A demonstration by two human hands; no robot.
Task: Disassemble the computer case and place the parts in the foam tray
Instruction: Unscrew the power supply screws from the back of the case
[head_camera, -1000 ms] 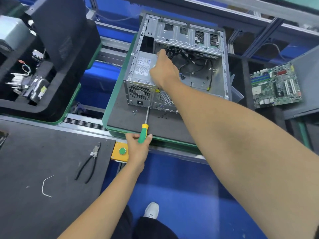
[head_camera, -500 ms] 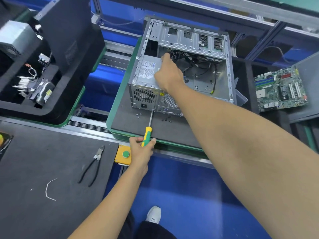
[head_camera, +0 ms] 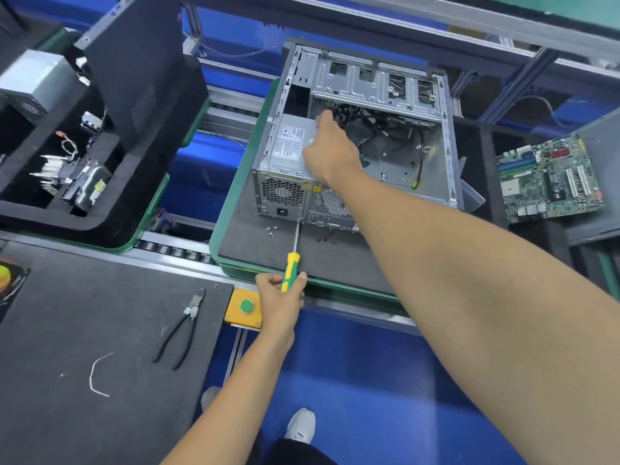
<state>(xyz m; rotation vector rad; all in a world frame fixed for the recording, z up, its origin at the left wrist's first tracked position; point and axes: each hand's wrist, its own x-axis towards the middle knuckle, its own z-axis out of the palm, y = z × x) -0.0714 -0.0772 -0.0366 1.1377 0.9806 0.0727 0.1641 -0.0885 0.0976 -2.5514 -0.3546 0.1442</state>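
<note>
An open silver computer case point(head_camera: 375, 85) lies on a green-rimmed dark pallet point(head_camera: 235, 182). Its grey power supply point(head_camera: 288, 146) sits in the case's near left corner. My right hand point(head_camera: 330, 151) lies over the power supply's inner edge, fingers curled down among black cables point(head_camera: 379, 125); what they grip is hidden. My left hand point(head_camera: 280, 295) grips the green and yellow screwdriver point(head_camera: 290, 268), whose tip meets the case's rear panel beside the power supply. Loose screws point(head_camera: 271, 229) lie on the pallet by the tip. A black foam tray point(head_camera: 110, 209) with removed parts stands at the left.
A green motherboard point(head_camera: 550, 179) rests on a grey surface at the right. Black pliers point(head_camera: 181, 330) and a white cable tie point(head_camera: 97, 374) lie on the dark mat at the near left. A yellow box with a green button point(head_camera: 246, 307) sits beside my left hand.
The view has shifted slightly; both hands keep the same places, the right on the power supply, the left holding the screwdriver against the rear panel.
</note>
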